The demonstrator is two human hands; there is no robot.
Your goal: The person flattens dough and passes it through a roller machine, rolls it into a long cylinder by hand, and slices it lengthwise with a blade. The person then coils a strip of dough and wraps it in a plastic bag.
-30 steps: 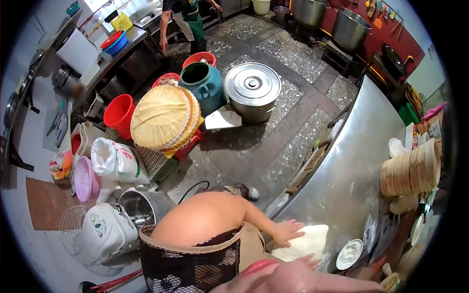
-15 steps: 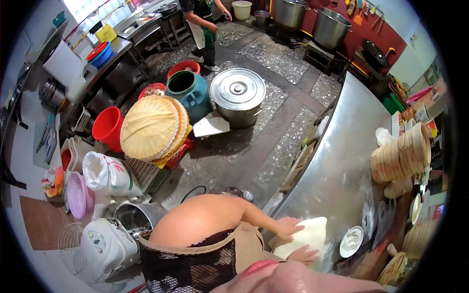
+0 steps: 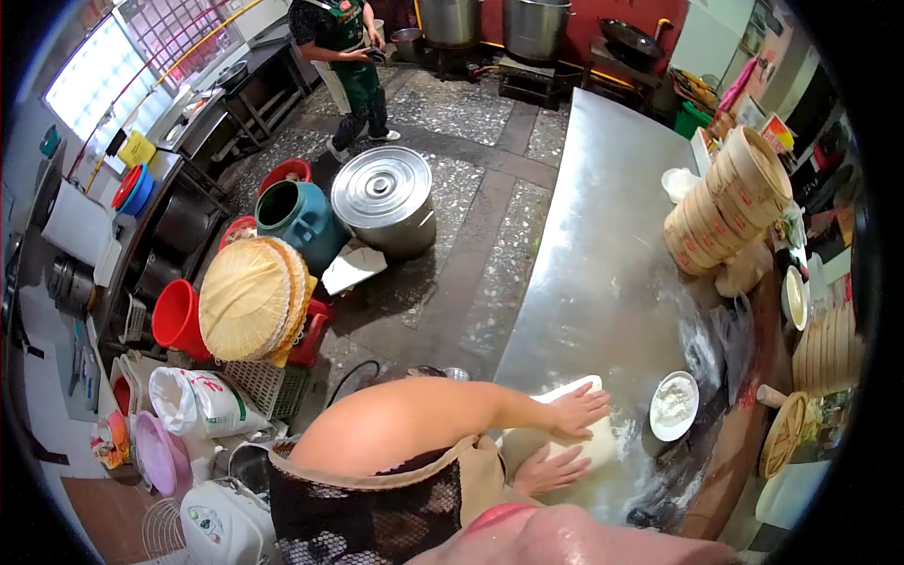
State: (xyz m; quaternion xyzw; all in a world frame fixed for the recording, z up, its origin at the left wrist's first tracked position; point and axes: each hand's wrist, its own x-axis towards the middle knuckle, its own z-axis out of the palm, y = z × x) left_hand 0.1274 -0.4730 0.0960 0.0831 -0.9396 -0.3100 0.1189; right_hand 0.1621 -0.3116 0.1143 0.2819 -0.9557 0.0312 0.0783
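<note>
A pale slab of dough (image 3: 604, 448) lies on the metal worktable (image 3: 603, 254). My left hand (image 3: 578, 411) rests flat across its far part with the fingers spread. Lower in the view, my right hand (image 3: 552, 470) also presses flat on the dough, fingers stretched out and slightly apart. Neither hand grips anything. Beyond the fingertips stands a white bowl of flour (image 3: 674, 405), with loose white flour smeared on the metal around it.
Stacked bamboo steamers (image 3: 720, 212) and a crumpled plastic bag (image 3: 733, 334) stand along the table's far side. A lidded steel pot (image 3: 384, 200), a blue-green barrel (image 3: 299, 224) and a pile of round woven covers (image 3: 247, 297) occupy the floor. Another person (image 3: 348, 71) stands at the back.
The view has turned, showing more of the table. My left hand has slid outward on the dough, and the dough's outline has changed. The other person's hands have come closer together.
</note>
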